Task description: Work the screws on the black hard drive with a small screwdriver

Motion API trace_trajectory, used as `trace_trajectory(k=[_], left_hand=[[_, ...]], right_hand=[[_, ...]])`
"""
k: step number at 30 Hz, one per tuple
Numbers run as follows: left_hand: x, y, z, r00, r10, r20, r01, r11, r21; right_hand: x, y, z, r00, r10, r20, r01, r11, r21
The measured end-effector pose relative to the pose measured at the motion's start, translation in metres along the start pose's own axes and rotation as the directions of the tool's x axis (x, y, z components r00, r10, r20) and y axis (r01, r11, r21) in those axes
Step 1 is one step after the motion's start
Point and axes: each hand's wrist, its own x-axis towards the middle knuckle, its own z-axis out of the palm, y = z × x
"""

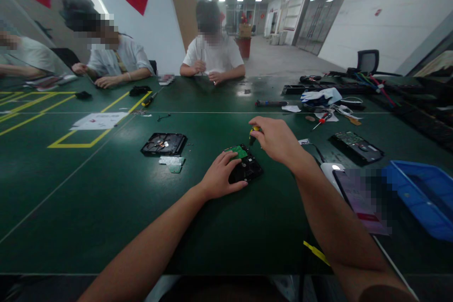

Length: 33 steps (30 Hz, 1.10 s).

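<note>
In the head view a black hard drive (250, 169) with a green circuit board (239, 152) lies on the table in front of me. My left hand (221, 177) rests over its left side, fingers spread and thumb stretched along the near edge. My right hand (278, 139) is closed around a yellow-and-black screwdriver (252, 135), held upright at the drive's far right corner. The tool's tip is too small to make out. To the left lies another hard drive (164, 143), with a detached circuit board (172, 163) just below it.
At right are another hard drive (357, 146), a phone (361, 198), a blue basket (421, 198) and a red screwdriver (322, 120). Gloves (322, 96) and cables lie farther back. Paper (99, 121) lies at left on the green table (116, 207). Several people sit across.
</note>
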Motion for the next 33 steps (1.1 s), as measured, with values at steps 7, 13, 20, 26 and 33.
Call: trace_trajectory(k=[7,13,20,26,33], left_hand=[[0.0003,-0.0011,-0.0002,1.000,0.005,0.017,-0.005,1.000,0.022],[0.0002,-0.0036,0.0015,1.000,-0.001,0.010,0.001,1.000,0.015],[0.0001,-0.0036,0.0020,1.000,0.011,0.015,-0.012,0.999,0.038],[0.0006,-0.0030,0.0014,1.000,0.007,0.005,-0.008,1.000,0.024],[0.0004,-0.0025,0.0007,1.000,0.010,-0.001,-0.010,1.000,0.016]], right_hand=[[0.0001,-0.0039,-0.0009,1.000,-0.019,-0.003,0.019,1.000,-0.025],[0.0018,-0.0014,-0.0009,1.000,0.020,0.004,-0.019,0.997,-0.073],[0.0018,0.0018,0.0023,1.000,-0.020,-0.007,0.019,0.999,-0.032],[0.0007,-0.0004,0.0016,1.000,-0.012,0.003,0.012,0.999,-0.030],[0.0011,0.0006,0.0010,0.999,-0.035,0.010,0.035,0.999,-0.012]])
